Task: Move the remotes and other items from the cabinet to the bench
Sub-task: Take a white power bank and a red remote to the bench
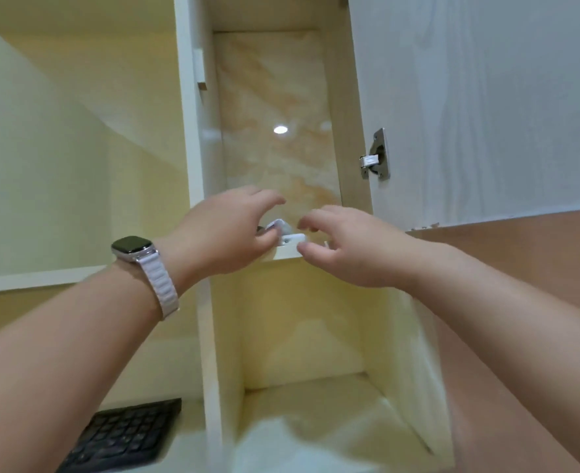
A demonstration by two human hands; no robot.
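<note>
View from below into an open wall cabinet (344,97). Door (486,97) swung out to the right, metal hinge (375,158) visible on its inner face. Back panel (275,114) is glossy, marbled beige, with one round light reflection.

Task items: two small white objects sit at the front edge of the middle shelf (286,255), touching or nearly so. The tilted white item (277,224) stands on the left with its near end raised. The flat white item (293,237) lies just right of it. Both are blurred, so I cannot tell whether either is a remote. Nothing is off the shelf yet.

Left hand (227,233): raised to the shelf, fingers arched over the tilted white item with a clear gap above it. The thumb lies low, against or just beside its near end, and the hand is not closed on it. A watch (135,249) with a pale link strap is on this wrist.

Right hand (346,247): raised to the same shelf edge, fingers curled inward above the flat white item, thumb tip at its right end. Real pinch or only contact — cannot tell, because of blur.

The hands are near each other, apart, with the two items between them.

Lower compartment beneath the shelf: pale yellow walls. At bottom left a black keyboard (121,435) lies on a pale surface (186,448), left of the cabinet's side panel.
</note>
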